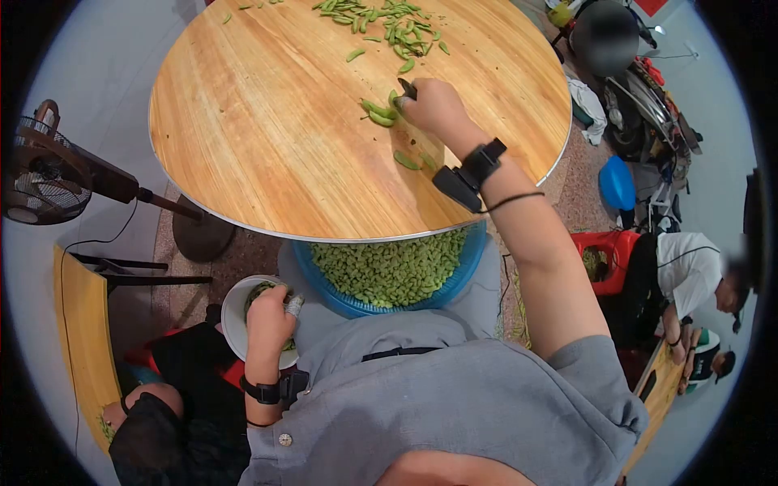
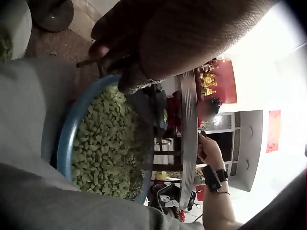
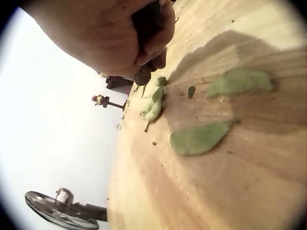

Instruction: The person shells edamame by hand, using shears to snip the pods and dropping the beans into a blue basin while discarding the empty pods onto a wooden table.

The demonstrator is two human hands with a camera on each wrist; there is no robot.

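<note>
My right hand reaches over the round wooden table, its fingers curled round a small dark tool. Its fingertips are right at a few green bean pods; two more pods lie nearer the wrist. Low on the left, my left hand is over a white bucket, with a silvery wrap on its thumb. A thin brownish piece shows at its fingers; I cannot tell whether they hold it. A blue basin full of shelled green beans sits in my lap.
More pods lie heaped at the table's far side. A standing fan is at left, beside a person in dark clothes. Another person in white sits at right near a red stool; a motorbike stands behind.
</note>
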